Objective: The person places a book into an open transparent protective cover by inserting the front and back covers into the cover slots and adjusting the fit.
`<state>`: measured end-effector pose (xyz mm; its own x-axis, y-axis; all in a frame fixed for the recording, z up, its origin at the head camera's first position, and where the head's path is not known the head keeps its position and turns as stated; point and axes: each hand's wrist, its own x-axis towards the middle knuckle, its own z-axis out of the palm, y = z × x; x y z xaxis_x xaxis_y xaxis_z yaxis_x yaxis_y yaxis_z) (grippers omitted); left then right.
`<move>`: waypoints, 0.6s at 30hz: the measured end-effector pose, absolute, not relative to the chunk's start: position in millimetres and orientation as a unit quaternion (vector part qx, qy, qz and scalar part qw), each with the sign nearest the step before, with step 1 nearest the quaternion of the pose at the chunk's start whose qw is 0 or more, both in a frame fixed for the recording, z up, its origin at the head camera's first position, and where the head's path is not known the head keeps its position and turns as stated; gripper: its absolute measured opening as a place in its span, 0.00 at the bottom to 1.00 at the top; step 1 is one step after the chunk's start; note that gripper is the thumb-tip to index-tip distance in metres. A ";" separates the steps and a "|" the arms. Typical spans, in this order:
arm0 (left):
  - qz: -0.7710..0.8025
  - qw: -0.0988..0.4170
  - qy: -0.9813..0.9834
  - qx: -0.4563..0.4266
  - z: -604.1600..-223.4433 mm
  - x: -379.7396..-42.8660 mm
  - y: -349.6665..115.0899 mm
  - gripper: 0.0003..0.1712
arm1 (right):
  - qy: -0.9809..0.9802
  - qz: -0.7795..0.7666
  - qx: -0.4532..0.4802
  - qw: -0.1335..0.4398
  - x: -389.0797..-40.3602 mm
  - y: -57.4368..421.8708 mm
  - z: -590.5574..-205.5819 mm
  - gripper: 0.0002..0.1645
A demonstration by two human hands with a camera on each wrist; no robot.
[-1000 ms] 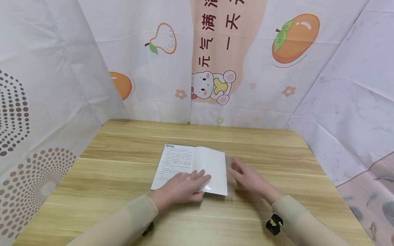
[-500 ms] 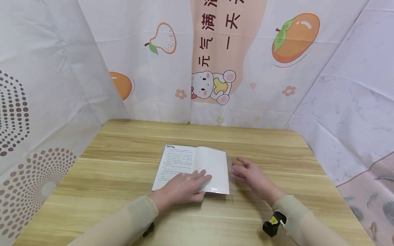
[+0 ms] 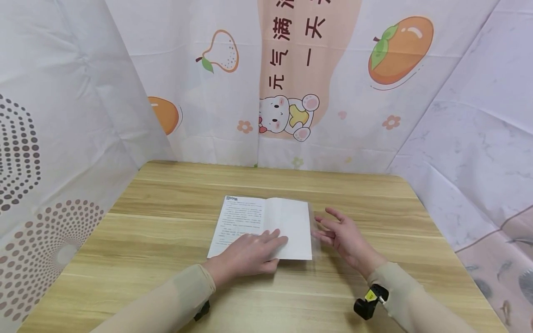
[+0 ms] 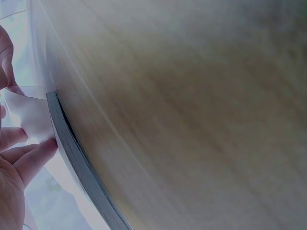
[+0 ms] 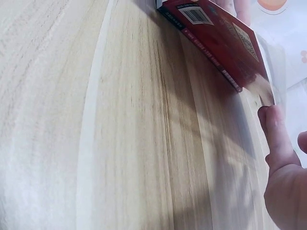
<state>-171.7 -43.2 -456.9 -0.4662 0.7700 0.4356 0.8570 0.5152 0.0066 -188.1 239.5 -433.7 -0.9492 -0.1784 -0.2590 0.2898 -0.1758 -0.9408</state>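
Observation:
An open book (image 3: 291,215) lies near the middle of the table, with a printed left page and a plain white right page. Clear plastic film (image 3: 315,252) sticks out past its right edge. My left hand (image 3: 250,252) rests on the pages with its fingers extended; in the left wrist view its fingertips touch the page beside the book's edge (image 4: 79,158). My right hand (image 3: 347,240) is beside the film, fingers spread and loosely bent, apparently holding nothing. Seen from the right wrist, the book's red cover (image 5: 216,40) shows a barcode and stands tilted above the table.
The wood-grain table (image 3: 166,185) extends around the book. Behind it hangs a white curtain (image 3: 345,125) with fruit and bear prints. Patterned cloth (image 3: 62,152) encloses the left side, and more cloth hangs at the right.
My right hand has shifted slightly to the right and its fingers have spread apart. The book's right page lies a little flatter and farther right. My left hand stays on the pages.

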 end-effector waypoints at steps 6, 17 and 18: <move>-0.109 0.159 -0.862 -0.469 -455.5 -170.5 -42.5 0.29 | 0.613 -0.776 0.046 0.142 -188.3 239.2 -433.9 0.40; -0.101 0.126 -0.869 -0.467 -453.5 -168.1 -40.6 0.31 | 0.620 -0.768 0.037 0.154 -188.1 234.7 -432.3 0.38; -0.100 0.127 -0.869 -0.467 -453.9 -168.1 -40.3 0.31 | 0.623 -0.766 0.036 0.155 -187.8 234.0 -432.2 0.37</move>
<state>-168.1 -40.3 -453.9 -0.5310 0.7869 0.3143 0.8377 0.5434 0.0548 -187.8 234.0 -432.2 -0.9492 -0.1932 -0.2486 0.2826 -0.1748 -0.9432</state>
